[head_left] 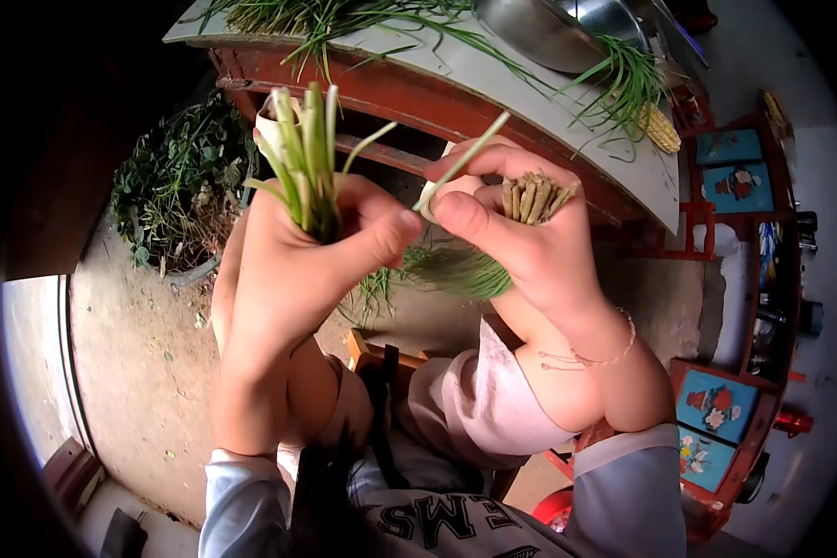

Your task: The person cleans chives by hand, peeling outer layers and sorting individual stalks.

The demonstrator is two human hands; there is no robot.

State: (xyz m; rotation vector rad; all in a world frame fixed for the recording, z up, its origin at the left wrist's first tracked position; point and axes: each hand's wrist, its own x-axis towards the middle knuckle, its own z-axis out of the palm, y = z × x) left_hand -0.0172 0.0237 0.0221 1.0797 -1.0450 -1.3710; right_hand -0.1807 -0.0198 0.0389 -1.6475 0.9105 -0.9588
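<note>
A pale-topped table (656,191) with greens on it, above a worn floor (135,372).
The table has a red-painted wooden frame, chipped in places, and its top runs slantwise across the upper view. A bundle of green stalks (268,17) lies near its left end, with long loose leaves (479,42) trailing along the top from there. A shiny metal basin (535,39) sits farther right; beside it a tuft of green leaves (623,84) spreads over the surface, and a yellow corn cob (661,129) lies near the tuft. On the brownish floor, a round tub (193,276) full of leafy plants (172,158) stands at left, with small scraps (200,321) scattered around.
</note>
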